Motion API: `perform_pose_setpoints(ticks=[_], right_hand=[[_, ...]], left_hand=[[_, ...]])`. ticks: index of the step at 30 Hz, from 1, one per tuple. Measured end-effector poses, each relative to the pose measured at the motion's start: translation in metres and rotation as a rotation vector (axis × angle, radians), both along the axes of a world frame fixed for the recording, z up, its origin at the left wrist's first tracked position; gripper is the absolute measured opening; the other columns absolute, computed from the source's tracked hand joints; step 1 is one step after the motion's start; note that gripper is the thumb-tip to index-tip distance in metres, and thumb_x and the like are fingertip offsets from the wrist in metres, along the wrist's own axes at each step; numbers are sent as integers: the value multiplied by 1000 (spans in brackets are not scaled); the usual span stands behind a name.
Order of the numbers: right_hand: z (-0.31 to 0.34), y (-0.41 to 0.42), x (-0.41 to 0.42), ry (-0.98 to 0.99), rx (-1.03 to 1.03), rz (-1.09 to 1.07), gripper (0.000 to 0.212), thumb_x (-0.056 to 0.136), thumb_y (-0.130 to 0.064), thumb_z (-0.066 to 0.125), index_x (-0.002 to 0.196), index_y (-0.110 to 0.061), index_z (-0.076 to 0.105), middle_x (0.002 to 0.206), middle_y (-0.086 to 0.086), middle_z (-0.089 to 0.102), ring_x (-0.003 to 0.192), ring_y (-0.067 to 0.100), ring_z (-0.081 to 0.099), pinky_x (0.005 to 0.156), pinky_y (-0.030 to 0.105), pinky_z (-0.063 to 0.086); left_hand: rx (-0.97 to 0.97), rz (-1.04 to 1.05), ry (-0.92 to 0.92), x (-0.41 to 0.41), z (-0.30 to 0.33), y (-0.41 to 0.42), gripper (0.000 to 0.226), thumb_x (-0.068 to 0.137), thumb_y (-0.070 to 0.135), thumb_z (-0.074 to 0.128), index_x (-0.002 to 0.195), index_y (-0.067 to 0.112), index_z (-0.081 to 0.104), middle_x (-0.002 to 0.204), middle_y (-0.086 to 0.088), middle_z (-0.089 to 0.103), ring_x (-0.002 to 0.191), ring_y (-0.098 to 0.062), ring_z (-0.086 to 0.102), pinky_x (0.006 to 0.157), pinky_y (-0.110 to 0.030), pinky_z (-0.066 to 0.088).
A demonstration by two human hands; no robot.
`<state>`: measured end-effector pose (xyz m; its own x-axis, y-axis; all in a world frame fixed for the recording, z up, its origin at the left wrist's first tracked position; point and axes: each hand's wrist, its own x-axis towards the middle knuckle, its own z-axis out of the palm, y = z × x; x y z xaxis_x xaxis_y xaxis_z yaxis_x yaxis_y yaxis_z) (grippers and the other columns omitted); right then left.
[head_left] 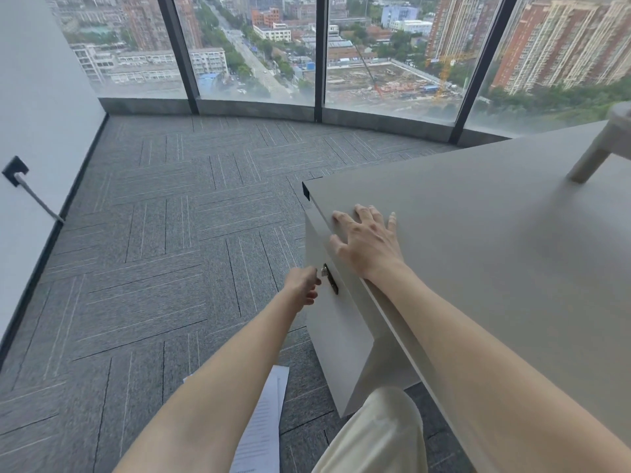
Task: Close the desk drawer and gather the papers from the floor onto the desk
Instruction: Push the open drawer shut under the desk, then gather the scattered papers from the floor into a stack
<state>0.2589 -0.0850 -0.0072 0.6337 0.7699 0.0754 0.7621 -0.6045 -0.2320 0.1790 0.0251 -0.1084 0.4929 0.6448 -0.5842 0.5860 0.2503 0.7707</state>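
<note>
A pale grey desk (495,240) fills the right side. Its drawer front (338,322) faces left and carries a dark lock plate with a small key (328,278). My left hand (304,285) reaches to that key, fingers curled right beside it; whether they touch it I cannot tell. My right hand (367,240) lies flat on the desk top near its left edge, fingers spread. White printed papers (264,425) lie on the carpet below, partly hidden by my left forearm.
Grey patterned carpet (153,250) stretches left and ahead to tall windows (256,49). A white wall on the left has a black socket with a cable (20,175). A stand's leg (594,155) rests on the desk at the far right. My trouser leg (379,435) is at the bottom.
</note>
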Motion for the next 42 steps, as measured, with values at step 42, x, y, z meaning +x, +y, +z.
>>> perform_pose_setpoints(ticks=[42], right_hand=[[-295, 118, -197, 707, -439, 67, 45, 95, -35, 52, 123, -2, 61, 125, 15, 65, 117, 34, 58, 87, 37, 45]], left_hand=[[76, 119, 363, -296, -225, 107, 13, 85, 17, 52, 73, 15, 45, 76, -7, 49, 71, -24, 45, 63, -31, 41]])
